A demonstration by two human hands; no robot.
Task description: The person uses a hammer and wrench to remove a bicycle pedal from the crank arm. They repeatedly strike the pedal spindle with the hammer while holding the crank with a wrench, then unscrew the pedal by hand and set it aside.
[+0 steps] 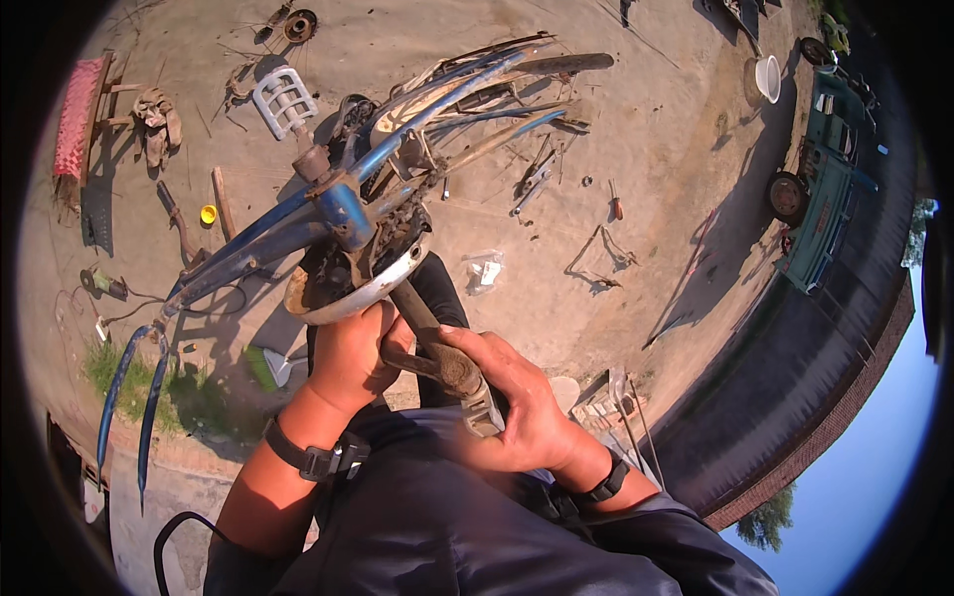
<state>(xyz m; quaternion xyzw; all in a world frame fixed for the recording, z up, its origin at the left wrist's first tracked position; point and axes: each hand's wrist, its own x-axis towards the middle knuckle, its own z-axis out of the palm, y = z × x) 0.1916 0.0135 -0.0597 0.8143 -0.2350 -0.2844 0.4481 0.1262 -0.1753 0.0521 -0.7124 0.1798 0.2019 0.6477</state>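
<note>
In front of me is an old blue bicycle frame (343, 217) with a worn white chain guard (405, 266). A rusty crank arm (422, 323) runs from the guard toward me, with a grey pedal (484, 413) at its near end. My right hand (519, 402) is closed around that pedal. My left hand (353, 360), below the guard, is closed on what looks like a wrench (412, 365), a short dark metal bar reaching the crank's end; the fingers hide its rest. On the far side, a second pedal (285, 102) sticks up.
Around the frame lie a screwdriver (617, 207), a clear plastic bag (485, 270), a thin metal bracket (601, 260), a yellow cap (208, 214) and a green power tool (103, 284). A red-topped bench (81, 119) stands left; a green three-wheeled vehicle (820, 189) is right.
</note>
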